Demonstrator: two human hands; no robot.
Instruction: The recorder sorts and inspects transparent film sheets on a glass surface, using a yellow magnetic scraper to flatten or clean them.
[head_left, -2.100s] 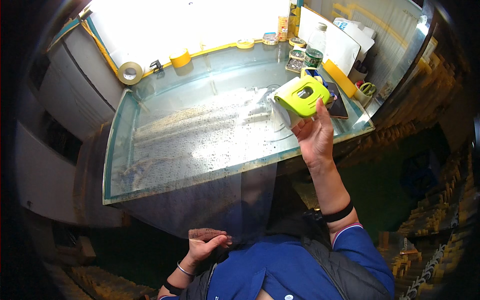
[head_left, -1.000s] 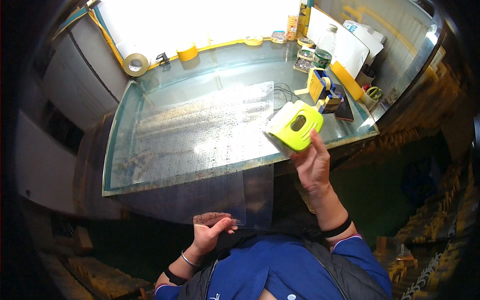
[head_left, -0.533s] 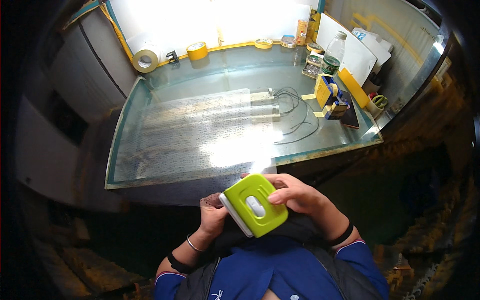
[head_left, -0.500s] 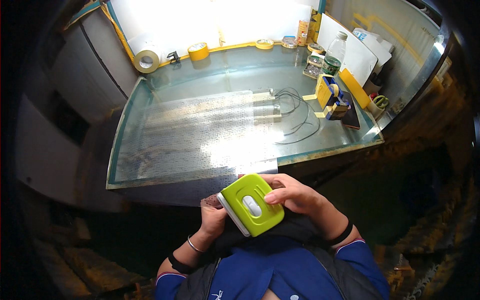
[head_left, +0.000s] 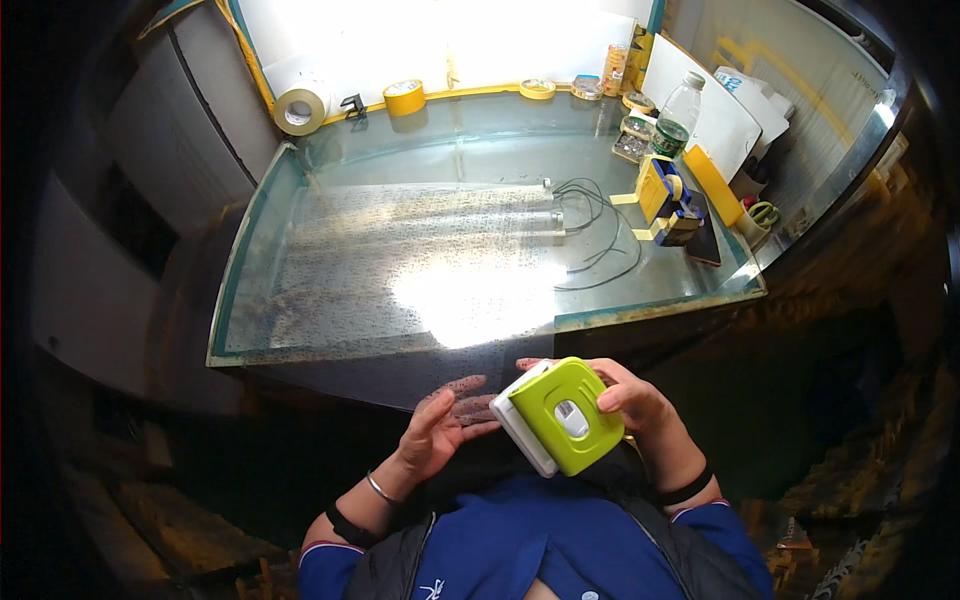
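My right hand (head_left: 640,405) grips a lime-green hole punch (head_left: 595,430) with a white base, thumb on top and fingers around its far side. The punch is tilted, its white edge facing left. My left hand (head_left: 430,440) is open, palm up with fingers spread, just left of the punch. A clear film (head_left: 360,270) covered in small dark print lies on the glass table (head_left: 255,345) and hangs over its front edge. Dark specks of the print show across my left fingertips, which sit behind the film's hanging end. Glare hides part of the film.
Two clear tubes (head_left: 535,222) with thin black cables (head_left: 605,260) lie on the table. Yellow tape dispenser (head_left: 660,195), dark phone (head_left: 705,235), plastic bottle (head_left: 678,115) and scissors in a cup (head_left: 755,225) stand right. Tape rolls (head_left: 404,97) and a black clamp (head_left: 353,106) line the back.
The hole punch has moved right in my right hand, away from the film's edge. My left hand has opened from its closed hold at the film, and its fingers are now spread.
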